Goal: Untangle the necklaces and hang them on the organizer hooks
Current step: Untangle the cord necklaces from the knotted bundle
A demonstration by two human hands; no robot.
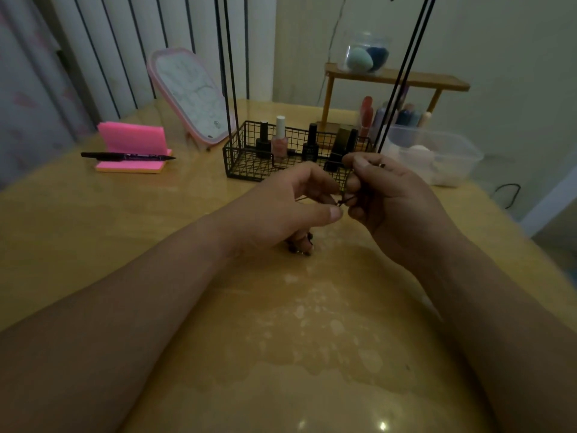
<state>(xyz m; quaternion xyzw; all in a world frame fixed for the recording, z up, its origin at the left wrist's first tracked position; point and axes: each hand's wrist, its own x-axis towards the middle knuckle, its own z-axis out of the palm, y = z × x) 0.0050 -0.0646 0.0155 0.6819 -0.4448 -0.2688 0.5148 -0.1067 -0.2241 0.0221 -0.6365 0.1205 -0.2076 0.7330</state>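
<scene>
Left hand [290, 209] and right hand [392, 201] pinch one cord [347, 200]

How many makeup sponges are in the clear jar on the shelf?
2: teal sponge at the left, blue sponge at the right; more may be hidden.

A home vanity corner: a glossy wooden table [93, 214] fills the lower frame, and a pink-framed tabletop mirror [190, 95] leans at upper centre-left. A black wire basket [249, 165] at centre holds upright nail polish bottles [279, 139]. At upper right, a small wooden shelf [406, 79] carries a clear jar [367, 53] of makeup sponges, above a clear plastic tub [452, 157] beside cosmetic tubes. Pink sticky notes [132, 139] with a black pen [128, 156] sit at left.
</scene>
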